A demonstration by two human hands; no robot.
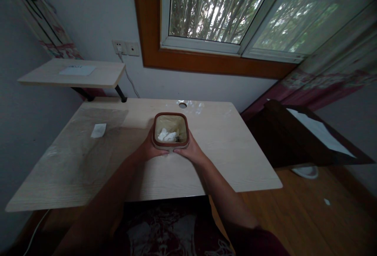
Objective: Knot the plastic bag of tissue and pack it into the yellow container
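Note:
A small square trash bin [171, 145] with a brown rim is between my two hands above the middle of the desk. Inside it are a pale liner bag [165, 121] and crumpled white tissue [167, 135], with a small dark bit beside the tissue. My left hand [150, 148] wraps the bin's left side, thumb across the near face. On the opposite side my right hand [191, 148] grips it likewise, and the two thumbs nearly meet. Most fingers are hidden behind the bin. Whether its base touches the desk I cannot tell.
The light wood desk [229, 158] carries a clear plastic sheet [70, 158] and a small white paper [98, 130] at left. A raised shelf [44, 76] stands at the back left. A cable hole [182, 105] lies behind the bin. Dark furniture [282, 138] is at right.

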